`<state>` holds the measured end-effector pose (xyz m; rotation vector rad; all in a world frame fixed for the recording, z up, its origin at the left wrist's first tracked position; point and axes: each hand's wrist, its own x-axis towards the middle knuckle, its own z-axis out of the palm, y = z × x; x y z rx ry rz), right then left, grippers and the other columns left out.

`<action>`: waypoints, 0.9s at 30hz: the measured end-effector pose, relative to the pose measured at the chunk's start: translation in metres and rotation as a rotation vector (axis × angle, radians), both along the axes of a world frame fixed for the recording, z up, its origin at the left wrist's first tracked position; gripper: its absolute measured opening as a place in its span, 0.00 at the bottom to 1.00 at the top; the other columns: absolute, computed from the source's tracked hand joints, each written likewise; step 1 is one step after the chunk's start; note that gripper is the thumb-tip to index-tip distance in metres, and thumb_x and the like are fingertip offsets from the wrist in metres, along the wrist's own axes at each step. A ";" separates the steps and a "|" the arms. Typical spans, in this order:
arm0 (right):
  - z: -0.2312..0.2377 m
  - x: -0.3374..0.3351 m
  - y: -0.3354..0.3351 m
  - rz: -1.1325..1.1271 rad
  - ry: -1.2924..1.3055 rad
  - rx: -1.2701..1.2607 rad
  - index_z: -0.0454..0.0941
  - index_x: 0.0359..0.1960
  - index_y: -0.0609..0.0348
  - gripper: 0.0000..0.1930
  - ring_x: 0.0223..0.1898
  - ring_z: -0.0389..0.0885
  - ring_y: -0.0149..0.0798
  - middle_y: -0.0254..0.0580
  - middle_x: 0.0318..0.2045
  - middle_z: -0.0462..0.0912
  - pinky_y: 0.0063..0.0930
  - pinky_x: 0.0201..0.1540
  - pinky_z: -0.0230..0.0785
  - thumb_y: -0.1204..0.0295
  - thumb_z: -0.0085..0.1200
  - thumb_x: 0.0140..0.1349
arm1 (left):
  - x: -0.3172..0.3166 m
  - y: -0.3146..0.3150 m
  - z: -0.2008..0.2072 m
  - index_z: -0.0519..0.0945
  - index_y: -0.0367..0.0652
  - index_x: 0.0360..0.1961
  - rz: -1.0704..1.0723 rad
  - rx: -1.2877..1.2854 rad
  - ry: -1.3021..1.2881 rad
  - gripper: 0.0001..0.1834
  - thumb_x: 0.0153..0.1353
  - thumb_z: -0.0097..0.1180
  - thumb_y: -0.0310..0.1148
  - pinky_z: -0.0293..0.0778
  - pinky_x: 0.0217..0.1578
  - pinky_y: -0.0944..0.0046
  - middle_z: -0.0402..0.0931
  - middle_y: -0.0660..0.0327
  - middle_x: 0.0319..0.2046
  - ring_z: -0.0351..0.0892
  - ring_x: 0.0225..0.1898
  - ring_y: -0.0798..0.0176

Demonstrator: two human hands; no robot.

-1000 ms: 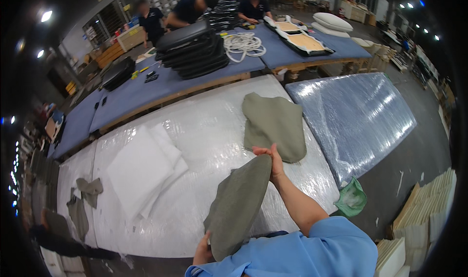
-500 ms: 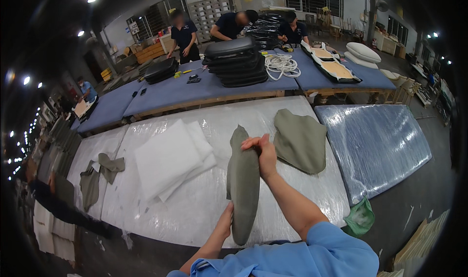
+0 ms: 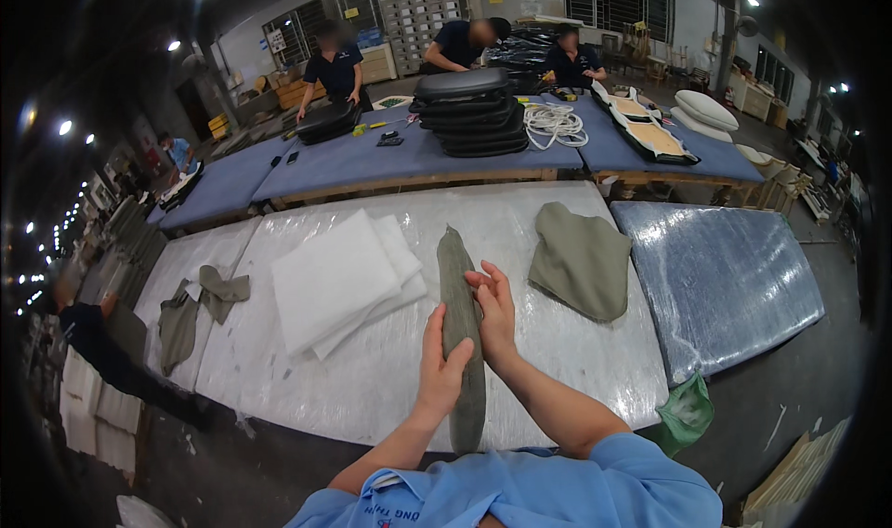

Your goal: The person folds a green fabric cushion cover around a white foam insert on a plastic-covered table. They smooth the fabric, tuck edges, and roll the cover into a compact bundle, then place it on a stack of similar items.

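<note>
A long, narrow grey-green fabric piece (image 3: 464, 342), apparently a padded cushion seen along its edge, stands between my hands, pointing away from me. My left hand (image 3: 442, 365) grips its left side, thumb laid across it toward the right. Against its right side rests my right hand (image 3: 496, 319), fingers stretched and somewhat apart, touching the fabric near the upper half. On the plastic-wrapped surface (image 3: 307, 398) below lies a folded stack of white padding (image 3: 334, 282), left of my hands. A flat grey-green fabric piece (image 3: 581, 263) is at the right.
Smaller grey-green scraps (image 3: 200, 314) lie at the far left. A blue wrapped slab (image 3: 720, 282) adjoins on the right, a green bag (image 3: 688, 412) near its corner. Beyond stands a blue-topped table (image 3: 362, 161) with black cushions (image 3: 469, 114) and white rope (image 3: 556, 125); several people work nearby.
My left hand has moved up the grey-green piece and its thumb now lies across it. The piece has turned more edge-on. My right hand's fingers have come off its top to its right side.
</note>
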<state>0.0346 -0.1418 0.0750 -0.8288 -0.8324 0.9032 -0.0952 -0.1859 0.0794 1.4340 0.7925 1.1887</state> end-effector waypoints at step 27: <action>-0.039 0.028 0.171 -0.013 -0.557 -0.406 0.81 0.29 0.63 0.30 0.33 0.72 0.31 0.34 0.26 0.78 0.33 0.40 0.66 0.44 0.53 0.72 | -0.031 0.021 -0.024 0.46 0.32 0.78 -0.025 0.026 0.567 0.53 0.57 0.63 0.36 0.60 0.72 0.51 0.49 0.31 0.74 0.54 0.76 0.36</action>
